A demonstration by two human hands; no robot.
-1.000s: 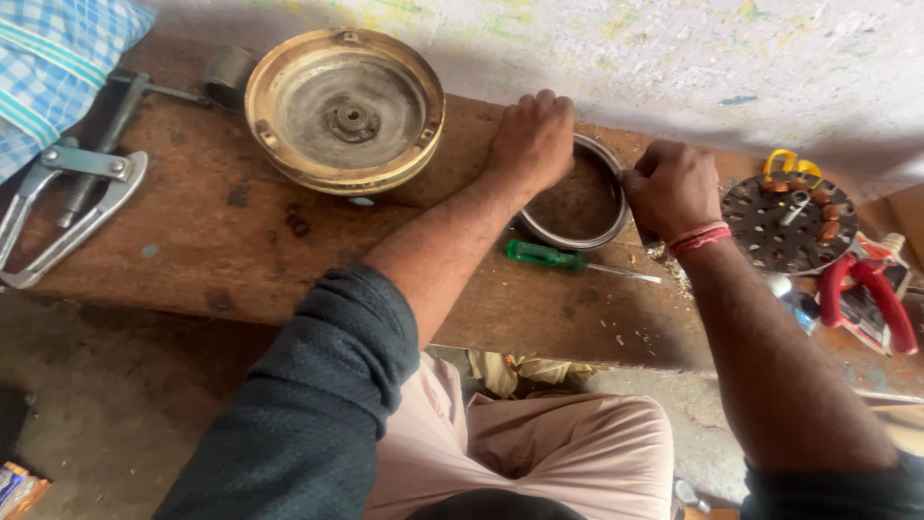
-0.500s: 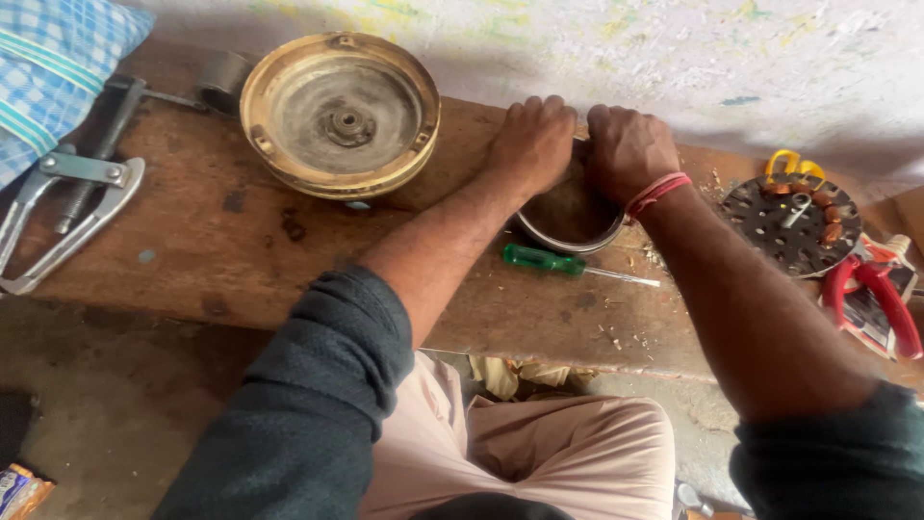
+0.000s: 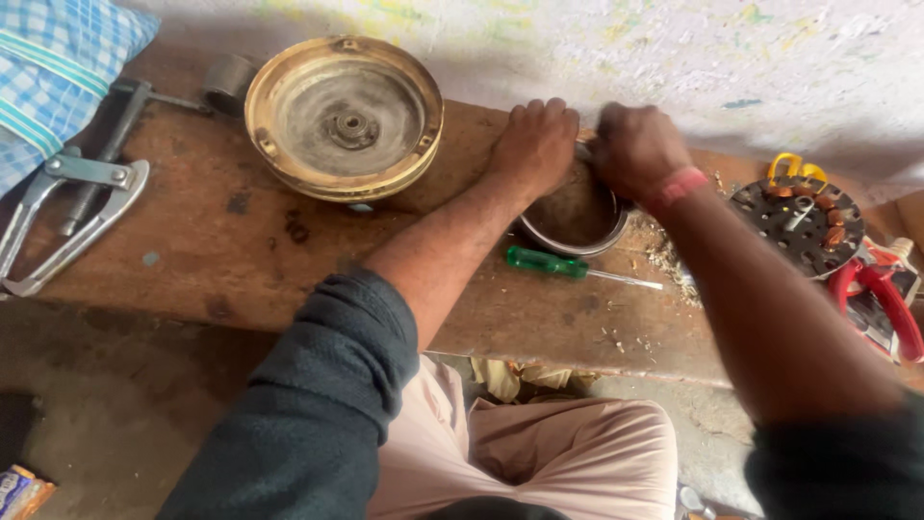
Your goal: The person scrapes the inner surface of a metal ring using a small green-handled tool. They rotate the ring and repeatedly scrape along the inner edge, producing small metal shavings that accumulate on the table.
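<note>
A round metal ring [image 3: 576,229] lies flat on the wooden bench [image 3: 241,250], against the back wall. My left hand [image 3: 534,144] is closed over the ring's far left rim. My right hand [image 3: 635,149], with a red band on the wrist, grips the ring's far right rim and looks slightly blurred. Both hands hide the far half of the ring. A screwdriver with a green handle [image 3: 549,262] lies on the bench just in front of the ring.
A large round brass-coloured housing [image 3: 344,117] sits at the back left. A metal puller tool [image 3: 72,197] and blue checked cloth [image 3: 53,72] lie at far left. At right are a perforated dark disc with small parts [image 3: 797,226] and red-handled pliers [image 3: 881,299].
My right hand has moved left from beside the ring onto its far right rim, close to my left hand. My left hand has stayed on the ring.
</note>
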